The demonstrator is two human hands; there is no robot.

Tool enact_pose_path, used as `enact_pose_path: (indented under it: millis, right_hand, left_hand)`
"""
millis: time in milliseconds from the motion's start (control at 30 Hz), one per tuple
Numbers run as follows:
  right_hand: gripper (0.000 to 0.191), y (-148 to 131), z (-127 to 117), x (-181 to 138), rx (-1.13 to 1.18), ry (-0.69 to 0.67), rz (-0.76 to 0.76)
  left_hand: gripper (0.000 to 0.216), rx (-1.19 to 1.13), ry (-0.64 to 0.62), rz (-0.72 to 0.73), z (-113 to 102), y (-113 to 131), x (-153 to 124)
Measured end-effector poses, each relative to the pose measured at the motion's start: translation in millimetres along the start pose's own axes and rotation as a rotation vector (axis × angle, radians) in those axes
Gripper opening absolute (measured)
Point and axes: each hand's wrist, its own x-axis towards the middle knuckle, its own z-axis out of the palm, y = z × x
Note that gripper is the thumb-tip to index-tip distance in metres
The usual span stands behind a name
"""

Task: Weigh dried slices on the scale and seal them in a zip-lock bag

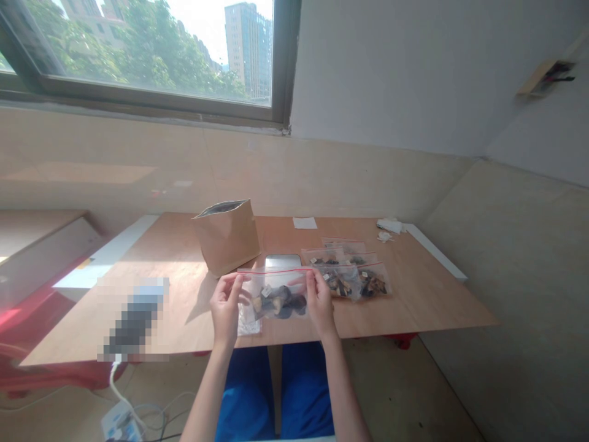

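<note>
Between my hands hangs a clear zip bag (280, 302) with a red seal strip along its top and dark, pale-stemmed pieces inside, perhaps dried mushrooms. My left hand (226, 302) pinches its upper left corner, and my right hand (319, 299) pinches the upper right one. A small white label shows inside the bag. Beneath its lower left lies another clear bag (249, 326), seemingly flat on the table. Just behind the held bag is a silver flat device (282, 261), possibly a scale, partly hidden.
An open brown paper bag (227, 239) stands upright behind my left hand. Several filled zip bags (343, 279) lie to the right. Toward the wall are a white paper (305, 223) and crumpled white material (390, 226). A pixelated object (135, 319) with a cable lies on the wooden table (427, 301).
</note>
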Motion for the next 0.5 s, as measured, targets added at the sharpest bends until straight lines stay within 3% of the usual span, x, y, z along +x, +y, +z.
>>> enact_pose_path:
  millis: [200, 500]
  right_hand:
    - [0.031, -0.7, 3.6, -0.5, 0.058, 0.086, -0.017]
    - [0.028, -3.1, 4.1, -1.8, 0.126, 0.102, -0.016]
  left_hand:
    - [0.026, 0.014, 0.005, 0.028, -0.9, 0.1, -1.4]
    - [0.023, 0.006, 0.077, 0.071, 2.4, 4.5, -5.4]
